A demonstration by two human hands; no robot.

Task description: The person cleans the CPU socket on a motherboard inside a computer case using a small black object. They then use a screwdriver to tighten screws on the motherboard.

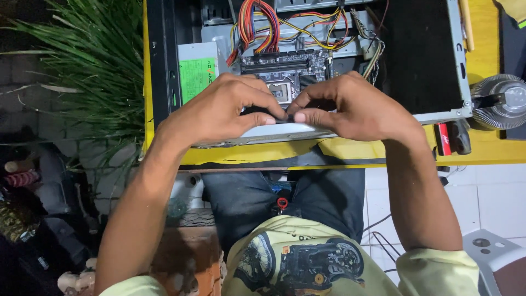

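Both hands, left hand [219, 112] and right hand [350, 107], pinch a thin dark memory stick [285, 117] at frame centre, over the open PC case [307, 66]. Fingertips clamped tight; it could probably flex or slip onto the motherboard [285, 68].

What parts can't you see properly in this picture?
Head view:
- The small dark part pinched between the left hand and right hand: fingers cover most of it.
- The motherboard: its near half lies behind both hands.
- The round cooler: cut off by the right edge.
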